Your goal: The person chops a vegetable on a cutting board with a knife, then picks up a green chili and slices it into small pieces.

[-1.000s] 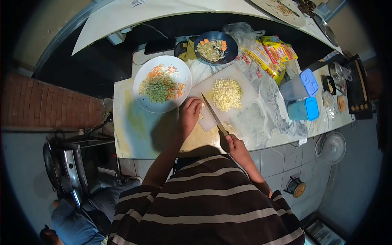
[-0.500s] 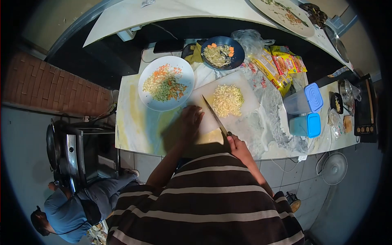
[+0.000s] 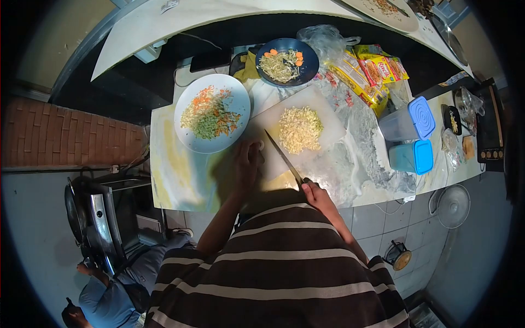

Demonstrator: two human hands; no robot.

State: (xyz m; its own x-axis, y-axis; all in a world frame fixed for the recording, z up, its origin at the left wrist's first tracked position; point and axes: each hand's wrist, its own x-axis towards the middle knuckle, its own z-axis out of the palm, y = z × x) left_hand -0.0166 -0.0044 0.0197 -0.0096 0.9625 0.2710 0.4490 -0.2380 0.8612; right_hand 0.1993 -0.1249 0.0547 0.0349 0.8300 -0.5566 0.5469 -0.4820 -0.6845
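Observation:
A white cutting board (image 3: 332, 131) bears a heap of pale chopped vegetable (image 3: 300, 130). My right hand (image 3: 318, 198) is wrapped round the handle of a knife (image 3: 284, 158), whose blade lies slanted over the board, left of the heap, its tip pointing up and left. At the board's left edge is my left hand (image 3: 249, 164), fingers curled, with a small pale thing near the fingertips; what it holds, if anything, is too small to name. Just above that hand stands a white plate (image 3: 183, 134) with orange, green and pale chopped vegetables.
Behind the board sits a dark bowl (image 3: 310, 68) with sprouts and carrot pieces. Yellow seasoning packets (image 3: 358, 82) and a clear plastic bag (image 3: 326, 46) lie beside it. Two blue-lidded containers (image 3: 422, 157) stand right. A person in blue (image 3: 109, 298) is at lower left.
The view has shifted slightly, moving the plate and bowl left in the picture. My left hand has drawn slightly away from the knife. My right hand still holds the knife.

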